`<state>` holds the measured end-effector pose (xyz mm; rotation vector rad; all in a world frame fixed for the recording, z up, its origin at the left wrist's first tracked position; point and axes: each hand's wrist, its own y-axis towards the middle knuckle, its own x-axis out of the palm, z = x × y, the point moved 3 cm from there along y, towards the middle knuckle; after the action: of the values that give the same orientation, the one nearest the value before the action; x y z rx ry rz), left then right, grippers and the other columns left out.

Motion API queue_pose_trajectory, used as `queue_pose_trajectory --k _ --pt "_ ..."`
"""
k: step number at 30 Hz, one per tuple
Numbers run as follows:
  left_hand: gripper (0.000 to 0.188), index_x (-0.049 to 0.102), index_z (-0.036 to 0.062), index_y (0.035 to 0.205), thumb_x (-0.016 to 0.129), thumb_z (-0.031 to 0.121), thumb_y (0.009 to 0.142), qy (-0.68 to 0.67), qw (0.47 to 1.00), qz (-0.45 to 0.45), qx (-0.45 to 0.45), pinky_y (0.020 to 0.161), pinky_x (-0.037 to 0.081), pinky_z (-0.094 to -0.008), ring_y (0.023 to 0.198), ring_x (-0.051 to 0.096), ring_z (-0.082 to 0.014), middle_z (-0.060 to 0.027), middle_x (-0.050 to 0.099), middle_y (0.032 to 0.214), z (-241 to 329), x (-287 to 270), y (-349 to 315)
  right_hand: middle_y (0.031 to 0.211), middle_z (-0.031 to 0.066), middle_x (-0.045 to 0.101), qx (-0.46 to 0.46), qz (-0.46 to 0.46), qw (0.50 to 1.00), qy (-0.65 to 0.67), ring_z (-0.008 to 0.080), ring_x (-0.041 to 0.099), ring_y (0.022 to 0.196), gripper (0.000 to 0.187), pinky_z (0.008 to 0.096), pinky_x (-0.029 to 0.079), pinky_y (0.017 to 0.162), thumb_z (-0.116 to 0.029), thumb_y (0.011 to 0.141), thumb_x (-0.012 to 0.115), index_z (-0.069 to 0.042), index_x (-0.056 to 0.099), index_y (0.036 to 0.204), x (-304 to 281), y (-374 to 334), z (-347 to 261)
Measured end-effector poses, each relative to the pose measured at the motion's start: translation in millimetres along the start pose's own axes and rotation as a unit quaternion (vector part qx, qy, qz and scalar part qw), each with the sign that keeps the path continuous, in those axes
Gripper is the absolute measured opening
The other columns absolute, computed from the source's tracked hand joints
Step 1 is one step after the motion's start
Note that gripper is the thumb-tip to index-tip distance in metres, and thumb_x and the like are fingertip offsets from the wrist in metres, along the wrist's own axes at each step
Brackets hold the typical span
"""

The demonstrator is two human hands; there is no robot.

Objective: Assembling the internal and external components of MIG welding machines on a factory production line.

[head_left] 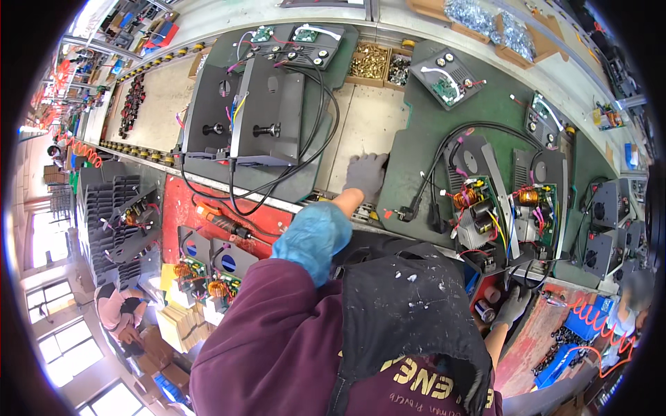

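My left hand (366, 175), in a grey glove below a blue sleeve cover, reaches over the conveyor between two green boards. Its fingers are stretched out over the left edge of the right green board (409, 166), and nothing shows in them. Far to the right, my right hand (513, 308), also gloved, is low beside a red bin (491, 295) with roll-shaped items. Its fingers look closed near dark cables; what they hold is hidden. On the right board stand two opened units with circuit boards and copper coils (466, 200). Two dark metal housings (267, 121) with black cables rest on the left board.
An orange-handled power screwdriver (222, 220) lies on the red surface at left. Boxes of brass screws (369, 61) stand beyond the boards. Stacked black parts (107, 222) are at far left. A panel with a circuit board (446, 80) lies at the back. Other people work nearby.
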<state>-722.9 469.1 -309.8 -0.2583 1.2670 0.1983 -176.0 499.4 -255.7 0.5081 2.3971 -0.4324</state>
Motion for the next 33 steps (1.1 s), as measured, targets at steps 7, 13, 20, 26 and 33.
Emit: queue_pose_trajectory --k 7,13,20,26,33 --pt "0.024 0.057 0.0135 0.110 0.045 0.019 0.090 -0.107 0.979 -0.130 -0.117 0.080 0.051 -0.0455 0.096 0.064 -0.0353 -0.0151 0.067 0.103 -12.3 21.8 39.0 0.133 0.0184 0.053 -0.074 -0.033 0.984 -0.161 0.0284 0.051 0.120 0.050 0.0351 0.038 0.103 -0.017 0.094 0.057 0.006 0.041 0.135 -17.2 20.0 1.2" --pt "0.024 0.059 0.0143 0.107 0.044 0.012 0.088 -0.064 0.974 -0.051 -0.211 0.075 0.052 -0.0479 0.088 0.066 -0.0374 -0.0175 0.068 0.093 -56.1 16.4 10.6 0.133 0.0179 0.052 -0.093 -0.049 0.980 -0.167 0.0276 0.050 0.122 0.047 0.0347 0.037 0.104 -0.013 0.094 0.056 0.004 0.041 0.135 -20.2 10.2 -2.6" --pt "0.036 0.057 0.0164 0.116 0.061 0.019 0.080 0.093 0.968 0.002 -0.234 0.087 0.047 -0.0435 0.107 0.056 -0.0339 -0.0138 0.057 0.117 -75.2 0.1 -16.1 0.134 0.0160 0.051 -0.059 -0.054 0.989 -0.121 0.0258 0.051 0.118 0.046 0.0330 0.037 0.104 -0.006 0.094 0.053 0.003 0.038 0.137 -4.2 7.9 9.7" --pt "0.055 0.056 0.0218 0.125 0.067 0.013 0.072 0.022 0.994 -0.021 -0.108 0.091 0.046 -0.0497 0.113 0.049 -0.0371 -0.0140 0.051 0.124 -17.6 22.6 -10.8 0.121 0.0090 0.058 0.038 -0.064 0.992 0.101 0.0219 0.062 0.098 0.044 0.0370 0.057 0.067 -0.012 0.091 0.057 -0.009 0.048 0.134 -2.1 8.4 32.4" --pt "0.026 0.065 0.0128 0.103 0.057 0.009 0.078 -0.029 0.991 -0.002 -0.127 0.081 0.050 -0.0455 0.092 0.061 -0.0369 -0.0153 0.062 0.101 -58.5 42.1 13.8 0.112 0.0114 0.063 -0.053 -0.043 0.996 -0.060 0.0252 0.063 0.102 0.036 0.0335 0.049 0.090 -0.015 0.088 0.061 -0.009 0.056 0.123 -37.7 6.7 18.5"
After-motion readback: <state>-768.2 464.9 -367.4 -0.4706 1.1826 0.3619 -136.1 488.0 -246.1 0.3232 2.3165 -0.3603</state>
